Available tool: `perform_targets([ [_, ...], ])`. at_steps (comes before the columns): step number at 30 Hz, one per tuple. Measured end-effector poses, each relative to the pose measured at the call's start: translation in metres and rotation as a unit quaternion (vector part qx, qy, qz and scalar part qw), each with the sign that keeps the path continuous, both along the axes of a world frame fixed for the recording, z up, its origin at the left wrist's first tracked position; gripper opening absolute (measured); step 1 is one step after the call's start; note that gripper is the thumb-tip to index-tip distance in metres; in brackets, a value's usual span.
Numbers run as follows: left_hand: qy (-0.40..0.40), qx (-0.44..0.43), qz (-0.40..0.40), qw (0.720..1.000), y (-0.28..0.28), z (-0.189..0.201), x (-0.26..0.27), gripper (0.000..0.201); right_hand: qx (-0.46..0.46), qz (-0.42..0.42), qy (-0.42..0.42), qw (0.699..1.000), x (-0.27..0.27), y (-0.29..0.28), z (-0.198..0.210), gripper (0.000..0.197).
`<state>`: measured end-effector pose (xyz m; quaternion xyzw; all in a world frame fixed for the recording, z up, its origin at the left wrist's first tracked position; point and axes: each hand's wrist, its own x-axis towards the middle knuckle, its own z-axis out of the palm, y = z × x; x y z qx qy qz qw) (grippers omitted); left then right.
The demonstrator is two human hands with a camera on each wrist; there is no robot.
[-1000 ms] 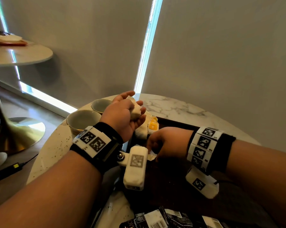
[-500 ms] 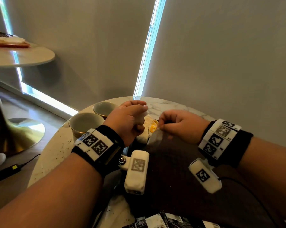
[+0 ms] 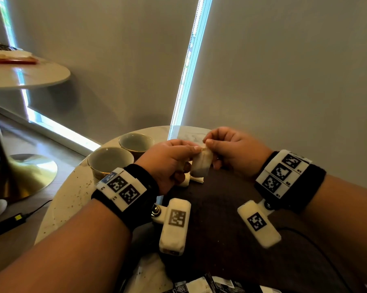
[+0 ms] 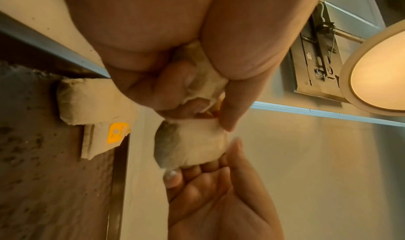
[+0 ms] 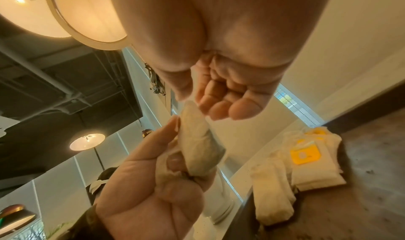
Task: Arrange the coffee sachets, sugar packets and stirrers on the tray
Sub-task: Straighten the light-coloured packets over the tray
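We hold one soft, light white packet (image 3: 200, 163) in the air above the tray (image 3: 220, 208), left hand (image 3: 167, 161) gripping its lower end, right hand (image 3: 231, 151) pinching its top edge; it crumples easily, so we pinch edges.

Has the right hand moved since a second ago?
Yes. The right hand rose off the dark tray and went toward the far table edge, meeting the left hand at a white packet.

Two cups (image 3: 123, 153) left of tray (image 3: 231, 218), packets (image 5: 306, 159) in its far-left corner.
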<state>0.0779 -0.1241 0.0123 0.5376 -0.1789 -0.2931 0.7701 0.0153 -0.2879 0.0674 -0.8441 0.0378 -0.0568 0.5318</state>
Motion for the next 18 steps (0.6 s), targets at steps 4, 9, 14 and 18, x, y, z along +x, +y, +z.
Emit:
perform_targets([
  [4,0.007,-0.014,0.029,0.999,0.001,0.001,0.002,0.005,0.010,0.006,0.062,0.998,-0.001,-0.006,-0.010,0.041],
  [9,0.014,-0.022,0.040,0.999,0.001,0.001,0.001,0.008,0.000,0.008,0.058,0.998,-0.002,-0.001,-0.022,0.007],
  [14,0.072,-0.100,0.097,0.988,0.003,0.009,0.005,0.015,0.011,-0.053,0.063,0.997,0.000,0.000,-0.030,0.008],
  [18,0.094,-0.154,0.109,0.978,0.010,0.015,0.008,0.007,-0.013,-0.093,0.128,0.987,0.003,0.003,-0.040,0.010],
])
